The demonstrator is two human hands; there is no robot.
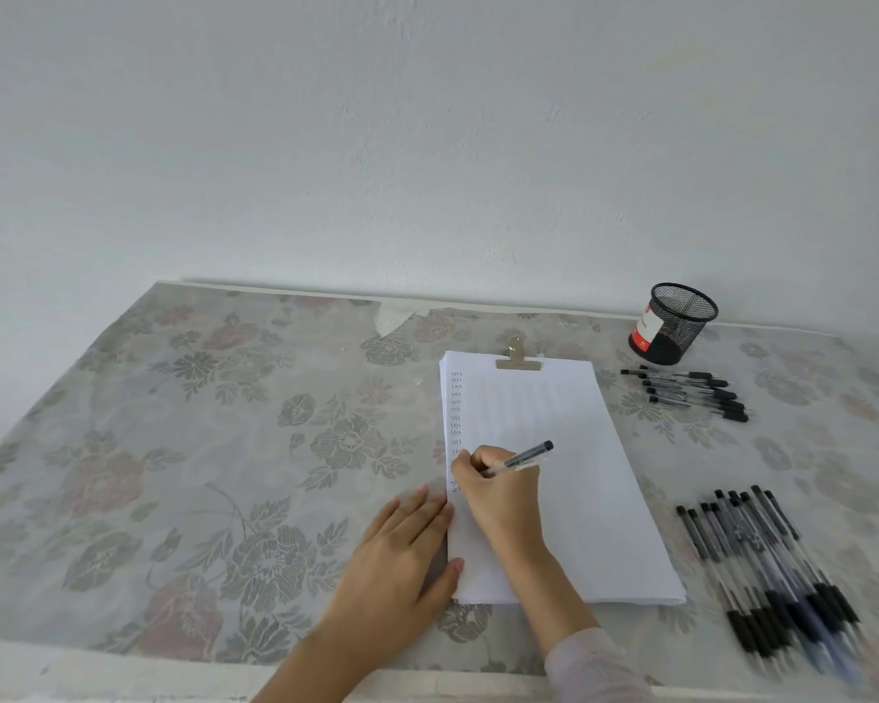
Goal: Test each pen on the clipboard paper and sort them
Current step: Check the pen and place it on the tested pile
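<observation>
— How's the light?
— Soft, even, bright; shadows faint.
— Sharp?
— Mid-frame, yes. The pen pile (767,565) at four o'clock smears, and the far edge of the table (173,423) bows at twelve o'clock, wide-angle.

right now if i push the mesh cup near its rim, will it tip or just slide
No pens show in the mesh cup and it is open wire, so probably light and easy to shove. Pushed at the rim it may tip; pushed low it would likely slide on the table cover. Being round, it would probably roll if it fell.
</observation>
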